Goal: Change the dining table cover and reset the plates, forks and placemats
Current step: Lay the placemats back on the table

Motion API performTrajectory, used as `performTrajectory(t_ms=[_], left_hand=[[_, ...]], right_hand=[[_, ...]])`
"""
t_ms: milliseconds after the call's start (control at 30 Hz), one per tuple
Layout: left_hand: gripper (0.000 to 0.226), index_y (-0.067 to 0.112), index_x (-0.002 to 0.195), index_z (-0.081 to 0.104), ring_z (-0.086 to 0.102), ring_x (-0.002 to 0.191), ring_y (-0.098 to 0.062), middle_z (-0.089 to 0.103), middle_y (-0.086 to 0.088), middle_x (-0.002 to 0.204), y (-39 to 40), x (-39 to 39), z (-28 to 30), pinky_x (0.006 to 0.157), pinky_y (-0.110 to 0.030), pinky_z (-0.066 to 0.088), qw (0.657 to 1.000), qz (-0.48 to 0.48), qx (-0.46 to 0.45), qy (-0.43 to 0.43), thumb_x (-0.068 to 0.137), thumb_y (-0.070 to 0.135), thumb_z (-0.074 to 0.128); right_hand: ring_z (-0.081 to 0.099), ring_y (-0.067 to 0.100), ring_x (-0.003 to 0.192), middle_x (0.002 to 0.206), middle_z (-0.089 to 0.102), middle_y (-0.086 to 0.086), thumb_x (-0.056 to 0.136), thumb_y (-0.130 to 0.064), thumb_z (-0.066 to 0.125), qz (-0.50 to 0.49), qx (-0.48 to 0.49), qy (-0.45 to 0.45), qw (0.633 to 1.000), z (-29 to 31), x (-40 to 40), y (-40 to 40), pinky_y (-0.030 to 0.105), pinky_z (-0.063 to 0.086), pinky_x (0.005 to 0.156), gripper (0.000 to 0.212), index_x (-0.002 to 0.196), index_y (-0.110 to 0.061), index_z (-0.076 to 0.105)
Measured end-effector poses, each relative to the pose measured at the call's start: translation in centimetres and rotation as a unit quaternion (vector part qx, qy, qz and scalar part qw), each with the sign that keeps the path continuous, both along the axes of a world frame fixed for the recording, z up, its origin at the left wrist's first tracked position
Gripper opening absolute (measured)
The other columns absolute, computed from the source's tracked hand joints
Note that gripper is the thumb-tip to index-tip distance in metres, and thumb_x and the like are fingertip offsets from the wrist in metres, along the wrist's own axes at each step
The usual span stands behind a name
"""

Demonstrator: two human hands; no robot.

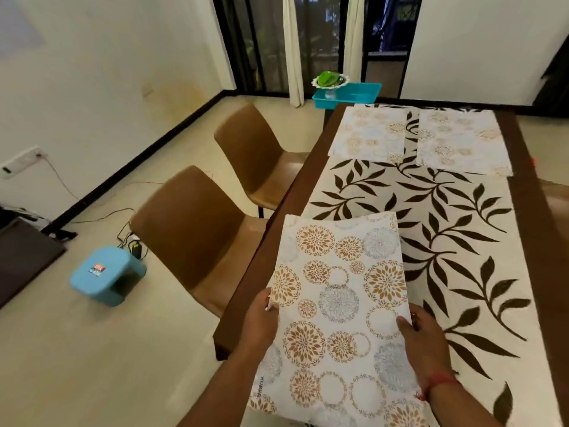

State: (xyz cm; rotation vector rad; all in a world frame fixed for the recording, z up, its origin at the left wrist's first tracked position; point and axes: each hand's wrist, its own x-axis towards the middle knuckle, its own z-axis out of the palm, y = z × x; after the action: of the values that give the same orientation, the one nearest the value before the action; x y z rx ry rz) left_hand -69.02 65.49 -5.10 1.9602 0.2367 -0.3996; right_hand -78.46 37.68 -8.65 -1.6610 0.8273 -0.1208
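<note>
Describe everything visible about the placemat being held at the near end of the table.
The white rectangular placemat printed with gold and grey floral circles looks like thin, flexible plastic; its far edge bows slightly. Small lettering runs along its near left edge. It is held lengthwise above the leaf-patterned cream and brown table cover, at the near left side of the table. The left hand grips its left edge and the right hand its right edge, thumbs on top.

Smooth, faintly glossy placemat (pixel 335 297); matt cloth table cover (pixel 437 217); glossy plastic stool (pixel 106 274).
</note>
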Motion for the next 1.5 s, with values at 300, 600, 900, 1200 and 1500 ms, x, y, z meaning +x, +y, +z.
performTrajectory(t_ms=[300,600,900,1200,1500], left_hand=[[0.027,0.021,0.122,0.065,0.063,0.107,-0.012,0.068,0.007,0.117,0.1,11.9,-2.2,0.092,-0.031,0.053,0.996,-0.084,0.028,0.026,0.100,0.013,0.051],[0.024,0.021,0.121,0.064,0.063,0.105,-0.015,0.063,0.001,0.125,1.0,19.8,-5.5,0.084,-0.023,0.051,0.977,-0.198,0.053,0.065,0.099,0.018,0.054],[0.033,0.008,0.132,0.055,0.050,0.102,-0.007,0.043,0.010,0.119,2.2,21.8,-7.2,0.087,-0.019,0.041,0.945,-0.289,0.151,0.021,0.102,0.019,0.049],[0.042,0.014,0.141,0.050,0.041,0.134,-0.018,0.046,0.002,0.144,0.4,19.9,-7.2,0.108,-0.027,0.035,0.925,-0.276,0.235,-0.110,0.099,0.022,0.050],[0.035,0.014,0.134,0.053,0.051,0.129,-0.023,0.058,0.002,0.130,-11.8,13.1,-6.9,0.095,-0.024,0.040,0.958,-0.238,0.156,-0.021,0.102,0.025,0.048]], right_hand=[[0.064,0.024,0.104,0.108,0.070,-0.002,0.098,-0.011,0.056,-0.071,-0.020,0.033,0.997,-1.1,9.3,1.2,0.050,0.051,0.097,0.026,0.112,-0.029,0.066],[0.058,0.031,0.114,0.115,0.065,0.007,0.100,-0.008,0.051,-0.106,-0.099,0.083,0.986,-1.5,14.8,3.6,0.033,0.042,0.092,0.030,0.127,-0.015,0.061],[0.057,0.031,0.113,0.112,0.065,0.005,0.098,-0.008,0.052,-0.141,-0.120,0.133,0.974,-2.3,14.7,5.4,0.039,0.043,0.096,0.030,0.127,-0.016,0.059],[0.060,0.026,0.099,0.105,0.066,0.004,0.097,-0.008,0.054,-0.170,-0.111,0.098,0.974,-2.1,13.5,3.2,0.037,0.046,0.087,0.025,0.116,-0.022,0.063],[0.063,0.026,0.103,0.107,0.069,0.006,0.097,0.003,0.051,-0.207,-0.031,0.037,0.977,-2.9,5.0,-9.2,0.039,0.049,0.092,0.035,0.111,-0.026,0.066]])
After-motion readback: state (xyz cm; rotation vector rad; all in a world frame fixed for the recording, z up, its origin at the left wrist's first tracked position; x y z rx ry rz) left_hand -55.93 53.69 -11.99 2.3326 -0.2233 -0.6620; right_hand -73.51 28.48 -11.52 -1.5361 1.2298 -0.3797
